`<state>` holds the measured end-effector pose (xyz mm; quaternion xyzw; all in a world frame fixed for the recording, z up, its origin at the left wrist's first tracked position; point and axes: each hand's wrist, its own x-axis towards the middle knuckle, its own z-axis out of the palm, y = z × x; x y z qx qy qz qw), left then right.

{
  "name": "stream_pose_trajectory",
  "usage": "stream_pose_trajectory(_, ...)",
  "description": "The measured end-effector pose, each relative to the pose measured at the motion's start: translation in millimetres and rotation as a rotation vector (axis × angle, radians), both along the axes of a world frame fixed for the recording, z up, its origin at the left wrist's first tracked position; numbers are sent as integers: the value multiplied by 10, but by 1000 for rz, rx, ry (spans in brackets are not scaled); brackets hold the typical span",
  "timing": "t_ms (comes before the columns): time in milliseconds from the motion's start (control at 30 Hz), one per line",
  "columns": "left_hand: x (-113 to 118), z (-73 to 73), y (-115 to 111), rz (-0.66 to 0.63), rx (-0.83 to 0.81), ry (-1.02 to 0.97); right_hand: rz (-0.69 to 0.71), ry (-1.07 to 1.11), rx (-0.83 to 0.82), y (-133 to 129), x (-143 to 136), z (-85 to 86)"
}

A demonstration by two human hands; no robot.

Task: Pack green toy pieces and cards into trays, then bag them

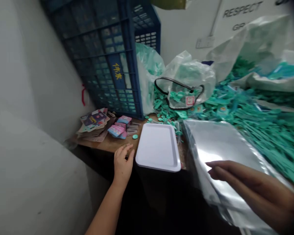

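Note:
My left hand (122, 161) rests on the front edge of the wooden table (107, 143), fingers loosely spread, just left of a white rectangular tray (159, 147) that overhangs the edge. It holds nothing. My right hand (250, 187) lies flat, fingers extended, on a stack of shiny silver foil bags (220, 143) at the right. The tray sits between the two hands and is bare inside.
A big heap of teal plastic parts (259, 117) covers the right of the table, with clear plastic bags (186, 78) on it. A blue crate (107, 49) stands at the back. Small pink packets (119, 127) and printed cards (93, 124) lie left, against a white wall.

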<state>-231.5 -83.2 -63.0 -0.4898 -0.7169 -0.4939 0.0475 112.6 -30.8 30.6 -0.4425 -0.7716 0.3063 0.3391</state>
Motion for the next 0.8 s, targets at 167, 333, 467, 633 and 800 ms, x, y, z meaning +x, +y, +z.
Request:
stream_pose_trajectory(167,-372,-149,-246,130,-1,-77,374,-208,-63,209,-970,90)
stream_pose_trajectory(333,-580,-306,-497,170,-30,-196,599,-332,-34,349,-1740,52)
stream_pose_trajectory(467,-687,-413,-714,191,-59,-276,708,-382,76,430,-2443,13)
stream_pose_trajectory(633,-613,-685,-955,168,-157,-380,710,-378,213,616,-3221,0)
stream_pose_trajectory(800,-307,-997,-1139,-55,-374,-509,559,-378,125,842,-3085,185)
